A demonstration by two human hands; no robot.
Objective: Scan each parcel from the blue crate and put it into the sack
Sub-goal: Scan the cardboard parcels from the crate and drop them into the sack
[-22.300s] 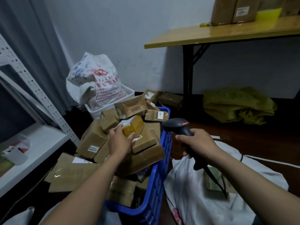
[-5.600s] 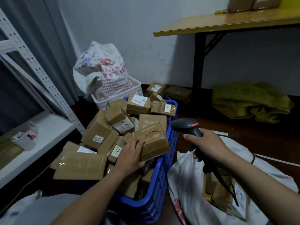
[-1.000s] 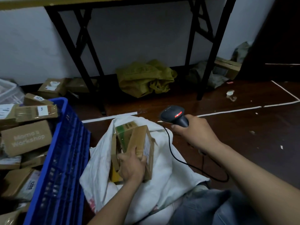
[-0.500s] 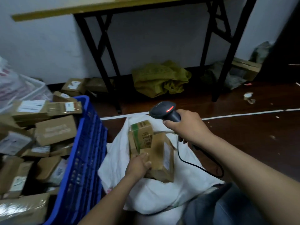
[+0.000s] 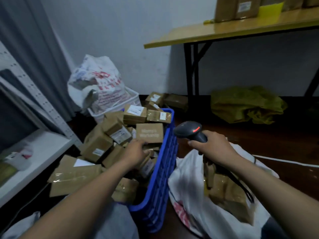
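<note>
Left grip (image 5: pixel 135 152) lies among brown, white-labelled parcels (image 5: pixel 96 145) heaped in blue crate (image 5: pixel 162 169).

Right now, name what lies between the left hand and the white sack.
The wall of the blue crate, between left hand and white sack; head view shows it.

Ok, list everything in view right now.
blue plastic crate: one, blue, floor centre.
white woven sack: one, white, right of crate.
brown cardboard parcels: many, brown, heaped in crate; some in sack.
black handheld scanner: one, black, held beside crate.
white printed bag: one, white and red, behind crate.
yellow-topped folding table: one, yellow, upper right.
brown cardboard boxes: at least two, brown, on table.
olive crumpled bag: one, olive, under table.
white metal shelf: one, white, left.
left hand: among crate parcels, grip unclear.
right hand: grips scanner handle.
</note>
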